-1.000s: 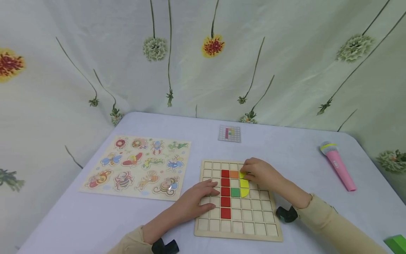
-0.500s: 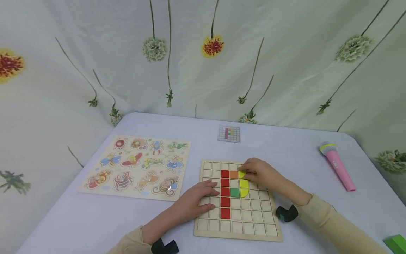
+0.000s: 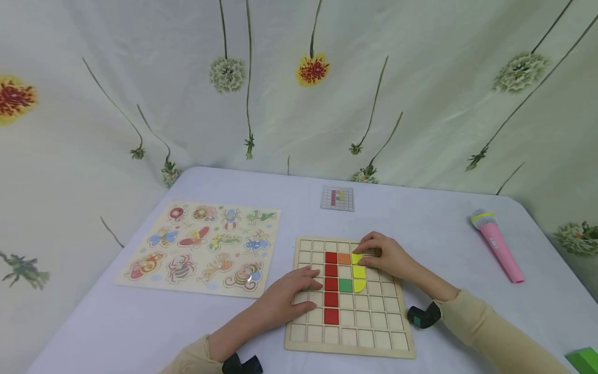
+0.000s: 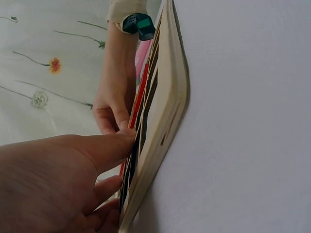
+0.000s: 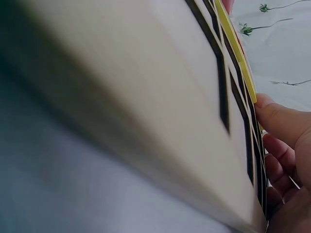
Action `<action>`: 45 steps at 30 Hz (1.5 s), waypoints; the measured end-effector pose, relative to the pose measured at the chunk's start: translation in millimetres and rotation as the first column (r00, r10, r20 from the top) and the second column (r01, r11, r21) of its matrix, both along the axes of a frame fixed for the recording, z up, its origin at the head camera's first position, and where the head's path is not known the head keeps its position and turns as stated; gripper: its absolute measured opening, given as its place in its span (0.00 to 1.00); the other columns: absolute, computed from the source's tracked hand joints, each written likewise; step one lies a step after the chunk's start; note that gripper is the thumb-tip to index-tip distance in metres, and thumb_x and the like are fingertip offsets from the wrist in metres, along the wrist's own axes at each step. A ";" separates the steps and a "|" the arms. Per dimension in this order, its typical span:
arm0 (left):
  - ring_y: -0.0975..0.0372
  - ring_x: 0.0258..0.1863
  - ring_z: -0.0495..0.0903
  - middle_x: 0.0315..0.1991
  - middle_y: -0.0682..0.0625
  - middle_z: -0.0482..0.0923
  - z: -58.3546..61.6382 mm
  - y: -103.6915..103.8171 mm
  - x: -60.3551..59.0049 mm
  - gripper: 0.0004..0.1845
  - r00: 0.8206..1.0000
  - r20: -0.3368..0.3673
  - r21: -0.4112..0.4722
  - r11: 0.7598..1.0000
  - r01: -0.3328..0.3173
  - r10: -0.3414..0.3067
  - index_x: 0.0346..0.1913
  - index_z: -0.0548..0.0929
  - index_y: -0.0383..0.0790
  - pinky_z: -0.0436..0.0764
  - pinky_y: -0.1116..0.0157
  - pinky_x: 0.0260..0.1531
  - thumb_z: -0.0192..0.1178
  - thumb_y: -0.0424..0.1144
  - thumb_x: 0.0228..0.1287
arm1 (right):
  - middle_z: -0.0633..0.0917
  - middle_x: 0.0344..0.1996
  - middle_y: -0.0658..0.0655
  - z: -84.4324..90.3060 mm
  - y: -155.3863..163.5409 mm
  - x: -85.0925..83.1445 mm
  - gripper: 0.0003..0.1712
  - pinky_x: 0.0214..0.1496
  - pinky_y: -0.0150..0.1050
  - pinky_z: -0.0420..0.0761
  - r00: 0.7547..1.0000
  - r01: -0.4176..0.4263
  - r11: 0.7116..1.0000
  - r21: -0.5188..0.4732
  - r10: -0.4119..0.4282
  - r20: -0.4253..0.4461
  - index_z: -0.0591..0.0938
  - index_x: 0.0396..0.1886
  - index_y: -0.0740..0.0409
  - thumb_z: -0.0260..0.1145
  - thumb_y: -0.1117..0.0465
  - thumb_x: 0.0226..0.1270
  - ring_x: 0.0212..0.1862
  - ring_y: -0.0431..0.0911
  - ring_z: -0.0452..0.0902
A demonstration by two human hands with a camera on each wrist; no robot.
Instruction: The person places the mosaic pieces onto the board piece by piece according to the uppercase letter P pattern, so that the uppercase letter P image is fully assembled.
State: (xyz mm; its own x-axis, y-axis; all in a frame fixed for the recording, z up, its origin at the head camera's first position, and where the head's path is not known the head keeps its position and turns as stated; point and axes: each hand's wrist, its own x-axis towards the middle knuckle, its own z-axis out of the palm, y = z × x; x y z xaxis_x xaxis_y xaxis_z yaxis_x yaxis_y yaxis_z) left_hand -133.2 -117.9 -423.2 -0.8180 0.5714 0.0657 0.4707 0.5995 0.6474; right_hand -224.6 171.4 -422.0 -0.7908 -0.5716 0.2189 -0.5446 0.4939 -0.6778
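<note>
A wooden grid board (image 3: 374,322) lies on the table in front of me. It holds a column of red squares (image 3: 331,285), an orange square (image 3: 344,258), a green square (image 3: 346,284) and yellow pieces (image 3: 358,271). My left hand (image 3: 291,293) rests flat on the board's left side, fingers straight, beside the red column. My right hand (image 3: 388,257) pinches the top yellow piece (image 3: 357,258) with thumb and forefinger in its cell next to the orange square. The right wrist view shows the board (image 5: 146,97) edge-on with my right fingers (image 5: 286,145) at its yellow edge (image 5: 238,48).
An insect peg puzzle (image 3: 203,246) lies left of the board. A small pattern card (image 3: 338,198) sits behind it. A pink toy microphone (image 3: 497,243) lies at the right, a green block (image 3: 584,358) at the bottom right corner. A floral curtain hangs behind the table.
My right fingers have drawn back slightly, and more of the top yellow piece shows. The left hand has stayed put on the board.
</note>
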 end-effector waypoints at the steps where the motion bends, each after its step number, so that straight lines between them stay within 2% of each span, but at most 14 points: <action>1: 0.61 0.68 0.54 0.65 0.54 0.65 0.1 -0.1 0.2 0.18 1.000 0.006 0.001 1.000 -0.001 0.001 0.53 0.80 0.45 0.58 0.58 0.64 0.65 0.40 0.59 | 0.77 0.40 0.50 -0.1 -0.2 0.1 0.12 0.38 0.36 0.76 1.000 0.005 1.000 -0.001 -0.005 0.012 0.86 0.39 0.56 0.73 0.63 0.53 0.41 0.46 0.72; 9: 0.61 0.68 0.55 0.65 0.54 0.65 -0.5 0.2 1.2 0.17 1.000 0.012 0.007 1.000 0.002 -0.002 0.53 0.80 0.46 0.59 0.58 0.64 0.64 0.40 0.60 | 0.78 0.40 0.47 -1.8 0.3 4.0 0.11 0.46 0.38 0.75 0.996 0.048 0.999 0.014 -0.049 0.073 0.86 0.40 0.53 0.72 0.62 0.55 0.44 0.45 0.72; 14: 0.60 0.68 0.55 0.65 0.54 0.65 -0.3 0.1 1.4 0.17 1.000 0.003 0.013 1.000 0.005 -0.005 0.53 0.80 0.46 0.59 0.57 0.64 0.65 0.40 0.59 | 0.78 0.40 0.47 -0.8 0.9 5.2 0.09 0.46 0.39 0.75 0.996 0.042 0.999 0.004 -0.043 0.083 0.85 0.40 0.53 0.70 0.62 0.57 0.44 0.45 0.73; 21: 0.59 0.68 0.55 0.65 0.53 0.66 -0.8 -0.2 1.9 0.17 1.000 -0.022 0.015 1.000 0.004 -0.003 0.52 0.80 0.45 0.59 0.57 0.64 0.65 0.40 0.59 | 0.79 0.41 0.49 0.1 1.7 3.2 0.08 0.52 0.45 0.71 0.990 0.027 0.999 -0.029 -0.022 0.142 0.84 0.42 0.55 0.66 0.62 0.62 0.48 0.48 0.71; 25: 0.58 0.68 0.56 0.65 0.53 0.66 0.1 0.0 2.2 0.17 1.000 -0.027 0.020 1.000 0.006 -0.005 0.52 0.80 0.45 0.59 0.57 0.64 0.65 0.40 0.59 | 0.80 0.41 0.51 0.6 0.7 4.5 0.08 0.51 0.44 0.71 0.981 0.057 0.997 -0.042 -0.048 0.190 0.83 0.42 0.58 0.65 0.65 0.63 0.47 0.48 0.71; 30: 0.58 0.67 0.56 0.64 0.52 0.66 0.5 0.1 1.8 0.17 0.999 -0.038 0.022 1.000 0.011 -0.010 0.52 0.80 0.44 0.59 0.57 0.64 0.65 0.39 0.59 | 0.82 0.37 0.55 2.1 -2.2 5.8 0.09 0.46 0.41 0.73 0.975 0.066 0.997 -0.047 -0.055 0.214 0.81 0.42 0.63 0.65 0.70 0.61 0.42 0.49 0.73; 34: 0.59 0.67 0.56 0.65 0.53 0.66 0.0 0.0 1.4 0.17 0.999 -0.037 0.017 1.000 0.011 -0.010 0.52 0.80 0.45 0.59 0.57 0.64 0.65 0.40 0.59 | 0.82 0.35 0.51 3.5 -1.5 7.6 0.09 0.38 0.35 0.73 0.982 0.083 0.995 -0.053 -0.073 0.174 0.83 0.41 0.60 0.67 0.69 0.60 0.36 0.45 0.72; 38: 0.59 0.67 0.56 0.65 0.53 0.66 -0.5 0.0 0.8 0.17 0.999 -0.036 0.017 1.000 0.014 -0.013 0.52 0.80 0.45 0.59 0.57 0.64 0.65 0.40 0.59 | 0.83 0.35 0.48 3.4 1.2 7.5 0.08 0.32 0.34 0.72 0.992 0.100 0.989 -0.106 -0.091 0.089 0.86 0.38 0.55 0.68 0.67 0.59 0.33 0.44 0.71; 42: 0.59 0.67 0.56 0.65 0.53 0.66 -0.8 -0.5 0.4 0.17 0.999 -0.034 0.019 1.000 0.014 -0.014 0.52 0.80 0.45 0.59 0.57 0.64 0.65 0.40 0.59 | 0.85 0.38 0.46 1.7 2.1 4.9 0.10 0.40 0.34 0.78 0.999 0.037 0.994 -0.101 -0.039 -0.019 0.87 0.39 0.53 0.68 0.67 0.58 0.40 0.42 0.78; 45: 0.58 0.67 0.56 0.65 0.53 0.66 -1.1 -0.9 0.2 0.17 0.999 -0.034 0.025 1.000 0.014 -0.014 0.52 0.80 0.45 0.59 0.57 0.64 0.65 0.40 0.59 | 0.85 0.39 0.46 1.4 2.5 4.1 0.11 0.45 0.37 0.80 0.998 -0.011 0.998 -0.067 0.007 -0.066 0.87 0.40 0.54 0.68 0.69 0.58 0.45 0.43 0.79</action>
State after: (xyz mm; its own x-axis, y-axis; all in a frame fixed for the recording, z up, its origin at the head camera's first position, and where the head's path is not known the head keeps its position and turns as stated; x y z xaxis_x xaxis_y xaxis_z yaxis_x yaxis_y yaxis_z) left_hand -133.0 -118.8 -424.3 -0.8070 0.5806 0.1078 0.5008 0.5760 0.6461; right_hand -220.5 173.9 -420.6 -0.7683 -0.5609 0.3084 -0.5934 0.4434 -0.6717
